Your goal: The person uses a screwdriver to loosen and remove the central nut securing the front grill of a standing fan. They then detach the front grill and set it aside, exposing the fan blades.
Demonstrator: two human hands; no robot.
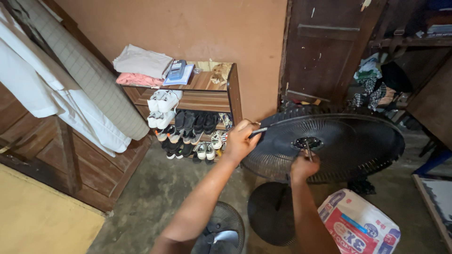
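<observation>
A black standing fan's rear grille (pixel 358 146) faces up toward me, with its motor hub (pixel 307 142) in the middle. My left hand (pixel 240 139) grips the grille's left rim. My right hand (pixel 303 167) holds a thin tool whose tip rests at the hub. Below the grille is the fan's round black base (pixel 270 214). A second grille with fan blades (pixel 221 233) lies on the floor near my left elbow.
A wooden shoe rack (pixel 207 110) with several shoes and folded clothes stands against the wall. Hanging shirts (pixel 61 89) are at left, a printed sack (pixel 360 226) at lower right, a wooden door (pixel 325 47) behind the fan.
</observation>
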